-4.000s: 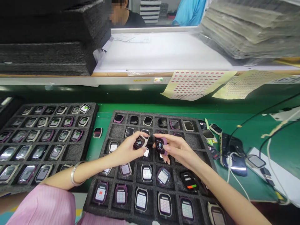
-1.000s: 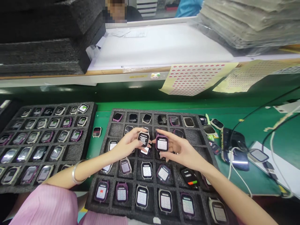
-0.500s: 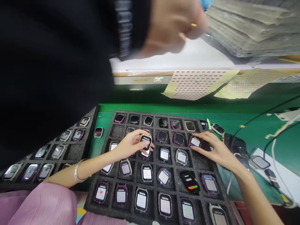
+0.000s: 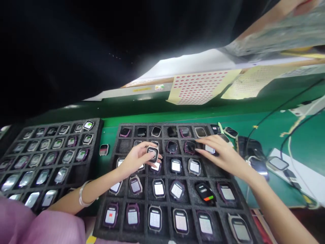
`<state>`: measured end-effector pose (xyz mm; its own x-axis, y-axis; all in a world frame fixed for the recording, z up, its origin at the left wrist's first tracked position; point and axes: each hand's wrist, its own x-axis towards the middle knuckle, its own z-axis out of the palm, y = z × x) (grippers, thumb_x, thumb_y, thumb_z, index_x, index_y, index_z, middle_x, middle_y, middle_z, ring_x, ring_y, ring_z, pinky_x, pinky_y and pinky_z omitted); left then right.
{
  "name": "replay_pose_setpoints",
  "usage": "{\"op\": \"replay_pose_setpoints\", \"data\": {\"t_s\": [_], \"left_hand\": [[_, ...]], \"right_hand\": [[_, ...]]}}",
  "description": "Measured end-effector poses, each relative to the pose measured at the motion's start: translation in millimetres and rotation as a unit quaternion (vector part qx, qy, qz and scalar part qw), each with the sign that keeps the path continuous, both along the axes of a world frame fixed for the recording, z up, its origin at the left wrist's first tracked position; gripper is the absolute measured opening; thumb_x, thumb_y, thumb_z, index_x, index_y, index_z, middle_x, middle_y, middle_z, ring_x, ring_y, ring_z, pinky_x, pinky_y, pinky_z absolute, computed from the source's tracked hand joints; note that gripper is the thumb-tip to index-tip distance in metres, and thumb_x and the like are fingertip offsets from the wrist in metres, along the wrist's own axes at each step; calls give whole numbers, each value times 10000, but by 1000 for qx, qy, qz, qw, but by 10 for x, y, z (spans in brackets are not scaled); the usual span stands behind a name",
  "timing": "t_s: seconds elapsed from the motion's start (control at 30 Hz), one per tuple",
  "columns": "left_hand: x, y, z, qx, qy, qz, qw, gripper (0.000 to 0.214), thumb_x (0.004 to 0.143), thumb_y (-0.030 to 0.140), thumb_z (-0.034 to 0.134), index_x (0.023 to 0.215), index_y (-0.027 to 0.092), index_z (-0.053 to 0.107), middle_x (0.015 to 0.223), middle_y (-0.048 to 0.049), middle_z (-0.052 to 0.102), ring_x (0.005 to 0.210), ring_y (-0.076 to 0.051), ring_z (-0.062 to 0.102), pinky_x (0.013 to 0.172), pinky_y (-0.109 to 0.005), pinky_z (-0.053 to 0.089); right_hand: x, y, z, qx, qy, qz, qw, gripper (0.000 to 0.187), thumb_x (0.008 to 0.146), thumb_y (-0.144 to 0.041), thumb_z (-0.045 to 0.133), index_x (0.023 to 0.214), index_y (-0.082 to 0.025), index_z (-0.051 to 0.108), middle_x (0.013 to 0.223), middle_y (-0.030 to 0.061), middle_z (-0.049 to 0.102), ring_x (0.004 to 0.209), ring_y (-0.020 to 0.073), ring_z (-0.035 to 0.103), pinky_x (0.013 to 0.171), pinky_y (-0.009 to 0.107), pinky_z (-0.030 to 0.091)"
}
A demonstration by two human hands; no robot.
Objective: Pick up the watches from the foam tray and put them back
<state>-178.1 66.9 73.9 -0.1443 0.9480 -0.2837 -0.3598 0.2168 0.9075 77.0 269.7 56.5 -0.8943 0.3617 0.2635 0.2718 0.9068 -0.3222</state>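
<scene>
My left hand [image 4: 135, 158] pinches a dark smartwatch body [image 4: 152, 153] with a pale case, held just above the black foam tray [image 4: 115, 149] in front of me. My right hand [image 4: 223, 155] lies over the tray's right side, fingers stretched flat beside a watch body with a lit screen [image 4: 209, 148] in its cell. Several other watch bodies with white lit screens [image 4: 158, 188] fill the nearer cells. One near the right shows a red and green bar [image 4: 204, 192].
A second foam tray [image 4: 48, 156] of watch bodies lies to the left, with a loose watch body [image 4: 104, 149] between the trays. A phone [image 4: 250, 152], cables and loose watch bodies sit at the right. Another person's dark sleeve [image 4: 76, 44] covers the upper view. Sticker sheets [image 4: 200, 86] hang from the shelf.
My right hand set its purple watch body into a cell at the right and now rests open there. Another person's dark sleeve swept across the upper view. My left hand still holds its watch.
</scene>
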Motion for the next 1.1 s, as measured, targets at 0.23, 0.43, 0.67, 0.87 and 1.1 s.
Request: {"op": "replay_pose_setpoints", "data": {"t_s": [0.23, 0.43, 0.67, 0.87, 1.1], "left_hand": [[35, 7, -32, 12, 3, 6, 1000, 459, 705, 280, 782, 1081, 146, 554, 894, -106, 710, 827, -231, 686, 699, -339, 555], [76, -14, -85, 8, 15, -5, 1000, 461, 728, 284, 764, 1103, 140, 541, 905, -115, 703, 832, -221, 674, 668, -303, 545], [68, -21, -51, 9, 25, -6, 1000, 413, 766, 274, 730, 1122, 165, 551, 952, -105, 691, 880, -218, 654, 707, -308, 533], [40, 72, -76, 3, -4, 37, 999, 435, 702, 297, 779, 1072, 160, 597, 866, -83, 683, 759, -183, 650, 612, -259, 493], [-79, 159, -45, -7, -2, 109, 994, 504, 600, 329, 824, 1030, 164, 621, 761, -28, 635, 635, -151, 618, 514, -233, 420]], "right_hand": [[-297, -123, -175, -8, -85, -43, 995, 323, 892, -279, 563, 1121, -65, 640, 1048, 193, 635, 1005, 334, 587, 903, 484, 462], [-271, -172, -140, -137, -36, -126, 982, 239, 818, -291, 656, 953, -95, 683, 834, 139, 667, 790, 298, 644, 746, 418, 506], [-410, -334, 115, -234, 76, -93, 965, 269, 937, -350, 489, 963, -134, 646, 1023, 132, 668, 964, 232, 651, 802, 358, 535], [-793, -402, 329, -580, 132, -6, 804, 394, 838, -432, 643, 1014, -80, 628, 893, 133, 721, 455, 92, 579, 328, 167, 378], [-1021, -447, 297, -722, 122, 58, 678, 557, 826, -368, 703, 1326, -205, 518, 1109, 119, 670, 695, 108, 631, 473, 159, 478]]}}
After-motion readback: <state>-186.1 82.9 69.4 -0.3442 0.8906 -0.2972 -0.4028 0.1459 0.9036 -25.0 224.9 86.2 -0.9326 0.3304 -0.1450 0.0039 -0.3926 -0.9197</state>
